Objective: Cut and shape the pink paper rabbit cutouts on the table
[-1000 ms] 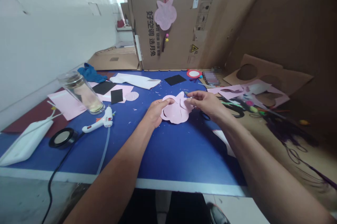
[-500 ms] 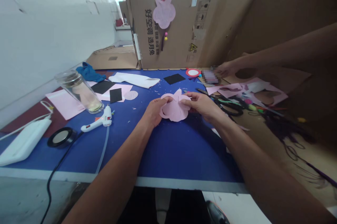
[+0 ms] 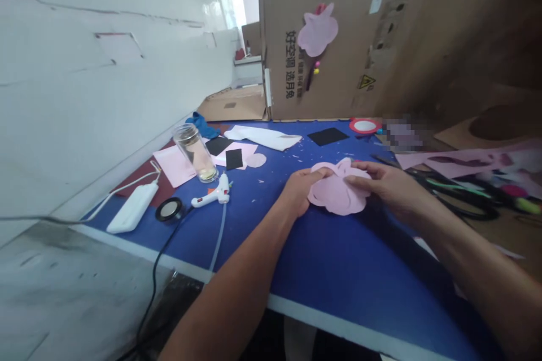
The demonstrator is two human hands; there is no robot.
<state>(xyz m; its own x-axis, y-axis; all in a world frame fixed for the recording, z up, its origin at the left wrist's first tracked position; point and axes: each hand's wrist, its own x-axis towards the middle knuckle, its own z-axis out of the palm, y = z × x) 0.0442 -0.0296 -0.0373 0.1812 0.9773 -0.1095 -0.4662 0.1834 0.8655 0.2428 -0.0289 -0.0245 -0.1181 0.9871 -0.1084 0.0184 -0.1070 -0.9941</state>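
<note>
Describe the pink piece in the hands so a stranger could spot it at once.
Find the blue table in front of the upright cardboard. Over it, the left hand and right hand hold the pink piece between them. Unlike the similar pink shape up on the cardboard, it is gripped from both sides and shows slits.

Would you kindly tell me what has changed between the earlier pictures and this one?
The view has swung left, so things sit farther right in it. The right hand has moved its thumb inward from the edge of the pink cutout onto its front. The other person's arm, seen half a second ago, cannot be made out now. The left hand still holds the cutout; the glue gun and glass jar stayed put.
</note>
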